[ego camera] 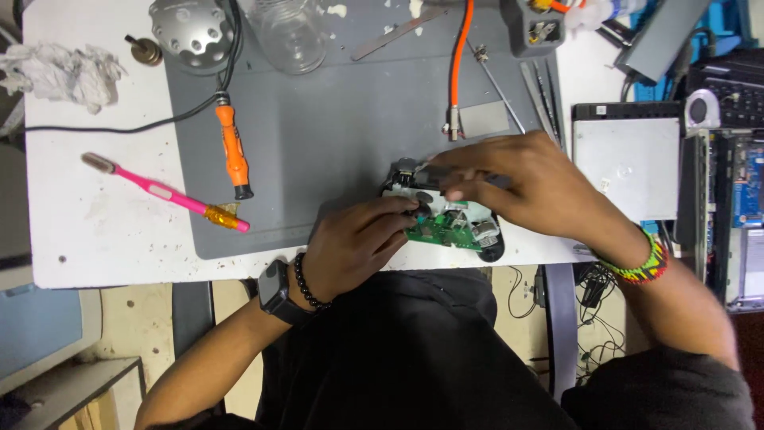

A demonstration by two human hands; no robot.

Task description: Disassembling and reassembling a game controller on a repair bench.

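Note:
An opened game controller [446, 221] with a green circuit board lies at the near edge of the grey work mat [334, 135]. My left hand [354, 243] presses on the controller's left side, fingers on the board. My right hand [521, 187] hovers over its top and pinches a thin tool whose tip points at the controller's upper left; part of the controller is hidden under both hands. A black watch and bead bracelet sit on my left wrist, a coloured bead band on my right.
An orange screwdriver [233, 151] and a pink toothbrush [159, 191] lie to the left. A glass jar [290, 32], metal fan [191, 32], orange hose [459, 60], tweezers [541, 95] and crumpled tissue [60, 72] sit farther back. Electronics boxes [629, 155] stand right.

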